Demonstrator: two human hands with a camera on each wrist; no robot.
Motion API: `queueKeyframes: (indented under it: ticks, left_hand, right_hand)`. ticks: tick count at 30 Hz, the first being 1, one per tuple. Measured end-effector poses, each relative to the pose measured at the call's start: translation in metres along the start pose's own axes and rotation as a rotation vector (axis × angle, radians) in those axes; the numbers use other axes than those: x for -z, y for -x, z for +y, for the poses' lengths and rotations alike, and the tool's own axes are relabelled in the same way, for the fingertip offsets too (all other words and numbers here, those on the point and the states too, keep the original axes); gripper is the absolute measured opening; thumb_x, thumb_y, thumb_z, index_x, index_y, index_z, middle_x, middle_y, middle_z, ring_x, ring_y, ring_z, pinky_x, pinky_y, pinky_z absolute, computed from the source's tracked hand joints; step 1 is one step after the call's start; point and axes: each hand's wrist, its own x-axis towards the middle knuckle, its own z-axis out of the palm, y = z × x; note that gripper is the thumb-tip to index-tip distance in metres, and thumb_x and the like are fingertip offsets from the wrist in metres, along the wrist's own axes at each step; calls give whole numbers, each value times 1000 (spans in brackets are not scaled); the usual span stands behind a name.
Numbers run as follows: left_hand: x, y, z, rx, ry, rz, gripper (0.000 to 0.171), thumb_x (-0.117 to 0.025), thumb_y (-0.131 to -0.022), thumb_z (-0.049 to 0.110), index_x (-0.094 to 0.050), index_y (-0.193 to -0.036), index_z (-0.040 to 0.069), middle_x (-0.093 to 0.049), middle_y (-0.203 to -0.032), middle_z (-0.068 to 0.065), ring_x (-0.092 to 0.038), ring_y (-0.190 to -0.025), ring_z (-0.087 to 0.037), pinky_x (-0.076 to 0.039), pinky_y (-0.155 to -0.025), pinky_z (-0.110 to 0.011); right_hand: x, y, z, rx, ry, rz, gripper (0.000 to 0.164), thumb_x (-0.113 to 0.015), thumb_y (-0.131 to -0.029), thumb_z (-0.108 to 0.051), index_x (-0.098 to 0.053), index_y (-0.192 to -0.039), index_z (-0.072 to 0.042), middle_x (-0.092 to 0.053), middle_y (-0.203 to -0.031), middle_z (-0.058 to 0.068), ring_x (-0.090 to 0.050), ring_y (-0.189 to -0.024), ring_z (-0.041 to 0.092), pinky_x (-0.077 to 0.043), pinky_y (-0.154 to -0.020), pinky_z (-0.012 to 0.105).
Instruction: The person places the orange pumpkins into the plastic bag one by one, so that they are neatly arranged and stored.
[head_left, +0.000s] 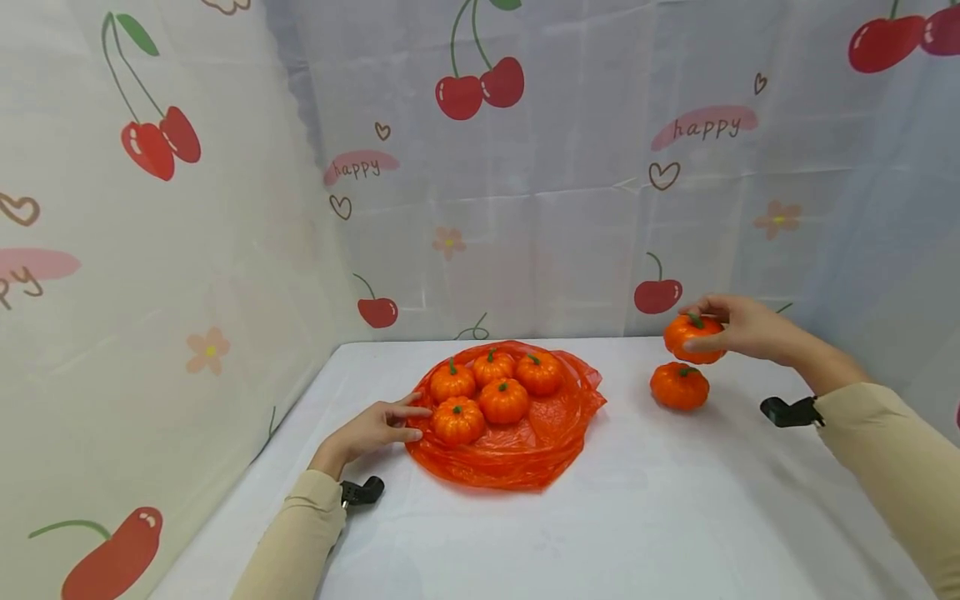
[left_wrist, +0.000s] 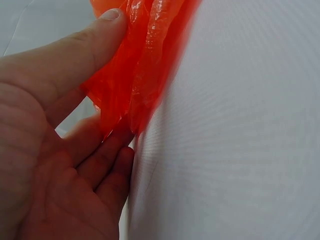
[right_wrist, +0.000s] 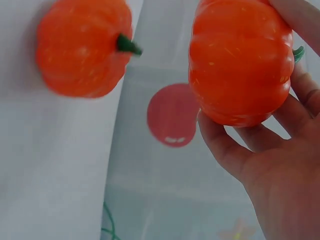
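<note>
My right hand point(head_left: 750, 329) grips an orange toy pumpkin point(head_left: 693, 337) with a green stem, held up off the table at the right. Just below it, a second pumpkin point(head_left: 679, 387) sits on the table; both pumpkins also show in the right wrist view. To the left, a thin red plastic bag point(head_left: 555, 425) lies spread with its mouth up, and several pumpkins point(head_left: 504, 401) rest inside. My left hand point(head_left: 375, 429) touches the bag's left edge with thumb and fingers spread apart. In the left wrist view, part of the fingers is hidden behind the bag point(left_wrist: 145, 55).
A white-covered table point(head_left: 600, 533) carries everything. Behind it and on both sides hang curtains point(head_left: 540, 208) printed with cherries, hearts and flowers. A black wrist-worn device point(head_left: 789, 412) sits at the right cuff, and another device point(head_left: 363, 491) at the left cuff.
</note>
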Motion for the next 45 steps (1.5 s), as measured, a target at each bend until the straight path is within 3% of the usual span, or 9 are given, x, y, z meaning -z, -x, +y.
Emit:
queueKeyframes:
  ticks: [5,12,20,25,34,40,45]
  left_hand:
    - [1,0,-2,-4,-4,-3,42,-78,-92,29,-71,-134,27,-30,-170,-9,-19,-158,-41,-26,-125,-59]
    - [1,0,-6,2,21,-15,42,-78,-92,28,-71,-134,26,-29,-170,-9,-18,-159,-41,-25,-126,-58]
    - [2,3,-8,4,18,-15,43,-78,-92,30,-71,-134,27,-28,-170,-9,-18,-159,-40,-26,-126,-58]
    - [0,3,-8,-1,16,-19,43,-77,-93,29,-70,-136,27,-29,-170,-9,-19,-158,-40,-28,-125,-57]
    - [2,3,-7,-19,22,-32,42,-76,-94,28,-70,-135,27,-29,-170,-9,-19,-159,-40,-29,-125,-56]
    - [5,3,-7,-26,7,-28,41,-77,-93,29,-71,-134,28,-30,-170,-9,-20,-158,-40,-31,-124,-56]
    - [6,3,-7,-21,3,-34,41,-77,-93,30,-71,-134,30,-29,-170,-8,-20,-158,-40,-29,-125,-57]
  right_hand:
    - [-9,-5,-21,31,-11,-32,58,-83,-86,-42,-58,-127,-9,-63,-133,16,-57,-119,33,-58,-90,44]
    - [-29,-14,-43,133,-37,-86,47,-87,-82,-38,-59,-109,-12,-57,-150,12,-59,-124,32,-57,-90,31]
    - [-52,-26,-75,214,-58,-191,38,-89,-81,-29,-60,-103,-16,-61,-145,6,-58,-125,31,-57,-90,33]
    - [-68,-34,-90,214,-84,-258,39,-89,-81,-30,-59,-103,-17,-61,-146,4,-57,-128,29,-57,-93,37]
    - [-95,-51,-107,239,-135,-327,39,-90,-81,-29,-59,-103,-16,-59,-146,6,-60,-123,30,-63,-80,35]
    - [-111,-62,-114,242,-106,-318,40,-89,-81,-34,-59,-102,-18,-62,-142,2,-58,-125,28,-61,-88,35]
    - [-124,-66,-113,261,-101,-300,40,-89,-80,-34,-60,-102,-17,-65,-133,1,-57,-127,30,-56,-101,44]
